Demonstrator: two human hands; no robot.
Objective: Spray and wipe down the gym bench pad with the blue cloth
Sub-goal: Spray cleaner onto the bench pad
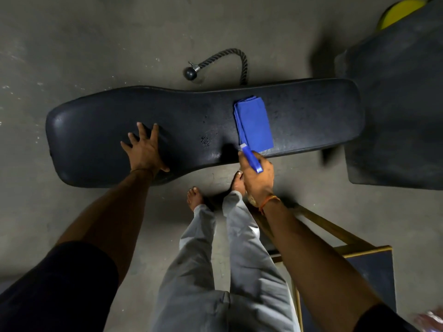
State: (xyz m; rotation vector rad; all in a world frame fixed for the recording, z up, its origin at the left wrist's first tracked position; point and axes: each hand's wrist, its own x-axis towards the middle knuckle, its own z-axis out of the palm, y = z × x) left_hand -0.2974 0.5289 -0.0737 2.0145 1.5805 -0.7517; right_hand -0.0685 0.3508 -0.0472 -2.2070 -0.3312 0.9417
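Black vinyl, dull and a little scuffed, covers the gym bench pad (167, 111) stretched crosswise below me, and I am set up to wet it before any wiping starts. My left hand (143, 149) lies flat on the pad near its near edge, toward the wide left end, fingers spread and gripping nothing; I judge it is there to brace me as I lean over. My right hand (257, 178) is closed around a spray bottle (250, 158), of which only the blue and white head shows above my fist, held just off the pad's near edge with the nozzle aimed across the surface. The blue cloth (254, 124) lies folded on the pad's right half, reaching from near the far edge almost to the near edge, just beyond the nozzle and untouched, parked where I can grab it once the bottle is down. A small cluster of droplets (205, 141) sits on the pad between my hands, so some spray seems to have landed, though most of the vinyl looks dry. A rope handle (215, 64) lies on the floor past the far edge, well clear of the work. Wiping is not yet begun.
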